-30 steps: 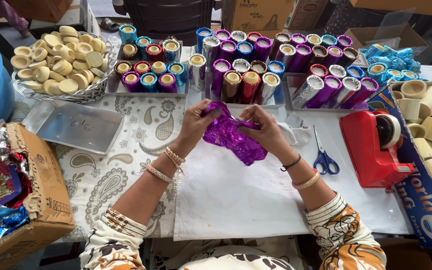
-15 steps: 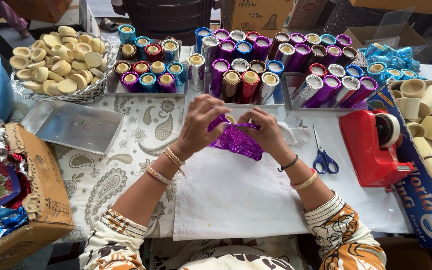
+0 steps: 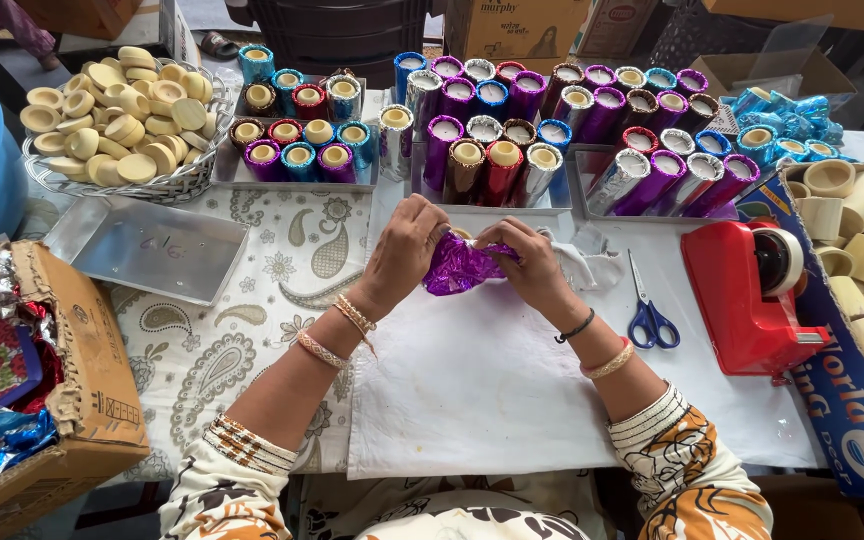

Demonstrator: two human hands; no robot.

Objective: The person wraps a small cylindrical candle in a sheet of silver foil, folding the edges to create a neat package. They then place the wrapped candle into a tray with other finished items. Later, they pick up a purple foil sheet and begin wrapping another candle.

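In the middle of the frame, the left hand (image 3: pixel 404 250) and right hand (image 3: pixel 530 262) both pinch crinkly purple shiny foil (image 3: pixel 460 268) tight around a pale candle, so it wraps snugly.

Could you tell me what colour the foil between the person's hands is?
The foil is shiny purple, seen best in the head view.

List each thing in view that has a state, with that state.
left hand: gripping purple foil
right hand: gripping purple foil
purple foil: crumpled around a candle, partly wrapped
scissors: closed, lying flat
tape dispenser: loaded with a roll
empty metal tray: lying flat
wire basket: heaped with unwrapped candles
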